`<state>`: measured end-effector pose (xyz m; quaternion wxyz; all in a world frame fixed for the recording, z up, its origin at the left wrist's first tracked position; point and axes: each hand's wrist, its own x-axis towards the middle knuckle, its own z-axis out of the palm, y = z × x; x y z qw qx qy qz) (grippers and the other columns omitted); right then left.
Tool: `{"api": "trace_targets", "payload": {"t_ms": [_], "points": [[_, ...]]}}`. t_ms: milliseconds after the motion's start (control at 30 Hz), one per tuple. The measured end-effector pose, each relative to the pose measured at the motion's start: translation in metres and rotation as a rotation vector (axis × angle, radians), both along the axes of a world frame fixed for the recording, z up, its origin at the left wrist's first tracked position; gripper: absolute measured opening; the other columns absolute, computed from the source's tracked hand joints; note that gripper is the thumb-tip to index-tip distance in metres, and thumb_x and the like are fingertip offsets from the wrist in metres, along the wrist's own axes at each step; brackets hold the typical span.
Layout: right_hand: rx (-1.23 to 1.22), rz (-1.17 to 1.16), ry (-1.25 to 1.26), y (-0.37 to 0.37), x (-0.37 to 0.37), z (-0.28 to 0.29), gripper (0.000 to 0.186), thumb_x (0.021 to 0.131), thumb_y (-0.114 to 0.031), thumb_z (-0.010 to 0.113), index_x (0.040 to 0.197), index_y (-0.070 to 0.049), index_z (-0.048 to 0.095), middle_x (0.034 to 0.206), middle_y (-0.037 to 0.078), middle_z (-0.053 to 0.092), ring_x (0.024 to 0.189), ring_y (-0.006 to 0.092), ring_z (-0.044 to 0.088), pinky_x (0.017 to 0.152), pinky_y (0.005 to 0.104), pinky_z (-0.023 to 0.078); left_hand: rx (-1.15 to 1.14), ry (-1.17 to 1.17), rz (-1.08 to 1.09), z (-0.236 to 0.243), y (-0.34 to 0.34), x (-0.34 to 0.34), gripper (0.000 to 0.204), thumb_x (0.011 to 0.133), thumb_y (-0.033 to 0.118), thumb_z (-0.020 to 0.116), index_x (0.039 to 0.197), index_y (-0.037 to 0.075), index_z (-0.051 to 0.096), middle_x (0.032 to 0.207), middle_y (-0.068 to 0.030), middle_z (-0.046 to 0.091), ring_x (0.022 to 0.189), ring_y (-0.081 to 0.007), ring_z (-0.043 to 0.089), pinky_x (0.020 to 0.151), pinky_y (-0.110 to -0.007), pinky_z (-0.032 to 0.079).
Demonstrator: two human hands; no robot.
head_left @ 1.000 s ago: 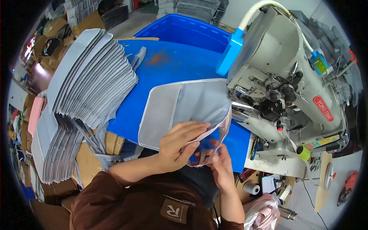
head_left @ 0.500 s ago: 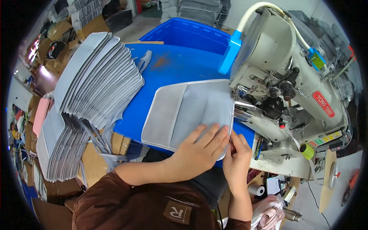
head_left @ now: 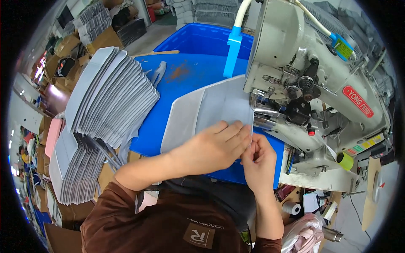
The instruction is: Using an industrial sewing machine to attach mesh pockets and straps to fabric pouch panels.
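Observation:
A grey fabric panel [head_left: 219, 103] with pale bound edges lies on the blue table, its right edge at the sewing machine [head_left: 291, 80]. Over the panel's near right part, my left hand [head_left: 223, 143] is closed, fingers bent and gripping the material near its edge. My right hand [head_left: 259, 158] is just to the right, thumb and fingers pinched on that same edge. The two hands nearly touch at the fingertips. The panel's near right corner is hidden under them.
Stacks of folded grey panels [head_left: 114, 92] stand at the left. Behind the blue table [head_left: 185, 86] is a blue plastic bin [head_left: 198, 38]. A fabric scrap [head_left: 159, 72] lies at the far left of the table. A white thread cone [head_left: 291, 207] sits low on the right.
The panel has slid farther along the machine, away from me. My left fingers, spread flat on it before, are now bent together at its edge. The whole view has also shifted slightly.

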<state>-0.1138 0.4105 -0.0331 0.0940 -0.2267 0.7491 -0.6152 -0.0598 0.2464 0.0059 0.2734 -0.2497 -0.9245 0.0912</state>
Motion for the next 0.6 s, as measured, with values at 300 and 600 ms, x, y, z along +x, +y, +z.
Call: {"api": "trace_targets", "payload": {"t_ms": [300, 600], "points": [[0.012, -0.093, -0.004, -0.022, -0.038, 0.008, 0.007, 0.086, 0.002, 0.063, 0.093, 0.002, 0.061, 0.058, -0.001, 0.047, 0.053, 0.0054, 0.041, 0.049, 0.0241, 0.036, 0.008, 0.162, -0.124, -0.011, -0.037, -0.035, 0.040, 0.079, 0.017, 0.062, 0.117, 0.004, 0.064, 0.118, -0.0084, 0.063, 0.104, -0.0209, 0.059, 0.075, -0.030, 0.045], [0.239, -0.257, 0.247, -0.040, -0.028, 0.019, 0.011, 0.083, -0.002, 0.068, 0.085, -0.001, 0.057, 0.056, 0.007, 0.058, 0.046, 0.0147, 0.054, 0.047, 0.0294, 0.042, 0.045, -0.113, 0.076, 0.001, -0.045, -0.029, 0.042, 0.085, 0.015, 0.057, 0.126, 0.010, 0.063, 0.074, -0.0020, 0.054, 0.064, -0.0174, 0.058, 0.055, -0.031, 0.045]]}}
